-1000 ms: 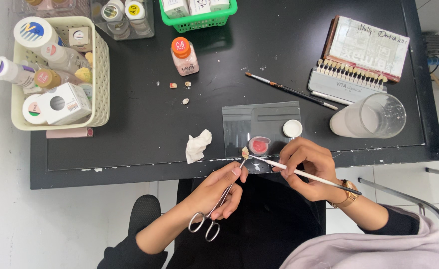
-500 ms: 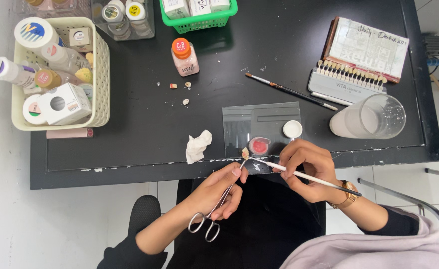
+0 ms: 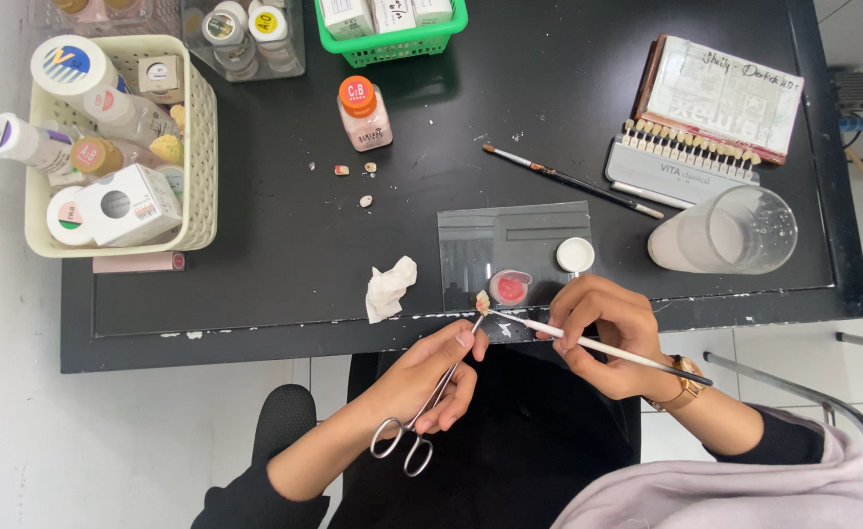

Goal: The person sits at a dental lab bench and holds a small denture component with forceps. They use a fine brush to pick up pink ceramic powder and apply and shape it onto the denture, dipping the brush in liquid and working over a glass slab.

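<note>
The left hand (image 3: 429, 377) grips a pair of slim steel scissor-handled forceps (image 3: 429, 402), its fingers clenched around the shanks above the two ring handles, which hang free below the palm. The tips of the forceps point up and to the right and clamp a small cream-coloured tooth-shaped piece (image 3: 482, 300), held just over the front edge of the black bench (image 3: 255, 196).

The right hand (image 3: 608, 333) pinches a thin white-handled brush (image 3: 598, 345) between thumb and fingers, like a pen — its fine tip touches the small piece from the right, while the dark end of the handle runs back past a gold wristwatch (image 3: 684, 382).

Just behind the two hands lies a clear rectangular glass slab (image 3: 515, 245), carrying a blob of pink-red paste (image 3: 511, 287) near its front edge and a small round white dish (image 3: 575, 255) at its right side. A crumpled white tissue (image 3: 390, 288) sits to the left of the slab. To the right stands a frosted clear glass tumbler (image 3: 725, 233), and behind it a grey shade guide with a row of tooth-shaped tabs (image 3: 681, 162) rests against a flat printed booklet (image 3: 720, 93). A second brush with a dark handle (image 3: 568, 180) lies slanted on the bench behind the slab. Farther back stands a small pink bottle with an orange cap (image 3: 364, 113), with three tiny tooth-like crumbs (image 3: 358, 181) near it. At the left, a cream plastic basket (image 3: 196, 147) holds white bottles and boxes — a green basket (image 3: 392, 44) sits at the back edge.
</note>
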`<state>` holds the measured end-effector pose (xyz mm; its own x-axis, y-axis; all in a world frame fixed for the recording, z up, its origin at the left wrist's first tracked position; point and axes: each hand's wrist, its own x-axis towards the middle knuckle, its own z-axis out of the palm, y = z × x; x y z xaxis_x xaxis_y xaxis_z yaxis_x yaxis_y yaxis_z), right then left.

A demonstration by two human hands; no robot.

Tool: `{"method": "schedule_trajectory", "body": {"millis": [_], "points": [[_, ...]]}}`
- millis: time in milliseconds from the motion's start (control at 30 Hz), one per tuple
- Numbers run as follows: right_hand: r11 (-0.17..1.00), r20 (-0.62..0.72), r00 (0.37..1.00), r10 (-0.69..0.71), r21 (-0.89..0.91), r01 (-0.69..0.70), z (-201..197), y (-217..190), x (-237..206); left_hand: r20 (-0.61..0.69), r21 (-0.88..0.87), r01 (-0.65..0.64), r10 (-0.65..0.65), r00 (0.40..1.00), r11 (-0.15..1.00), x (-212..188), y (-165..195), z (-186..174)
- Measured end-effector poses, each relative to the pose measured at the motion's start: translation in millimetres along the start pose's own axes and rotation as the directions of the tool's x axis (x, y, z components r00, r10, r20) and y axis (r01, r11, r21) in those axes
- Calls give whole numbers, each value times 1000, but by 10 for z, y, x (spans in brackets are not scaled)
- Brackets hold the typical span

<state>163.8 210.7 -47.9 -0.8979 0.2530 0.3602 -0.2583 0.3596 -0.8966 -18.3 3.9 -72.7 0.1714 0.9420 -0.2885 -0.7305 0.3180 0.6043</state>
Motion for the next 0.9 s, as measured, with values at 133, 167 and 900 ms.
{"method": "schedule_trajectory", "body": {"millis": [133, 167, 900], "points": [[1000, -16, 1000, 15, -6, -15, -6, 11, -16, -13, 12, 6, -6, 1000, 1000, -9, 2, 2], [999, -27, 1000, 10, 33, -9, -14, 20, -23, -15, 15, 6, -6, 1000, 1000, -12, 2, 1], [982, -193, 965, -177, -94, 161, -15, 166, -61, 26, -11, -22, 23, 999, 1000, -5, -22, -19]]}}
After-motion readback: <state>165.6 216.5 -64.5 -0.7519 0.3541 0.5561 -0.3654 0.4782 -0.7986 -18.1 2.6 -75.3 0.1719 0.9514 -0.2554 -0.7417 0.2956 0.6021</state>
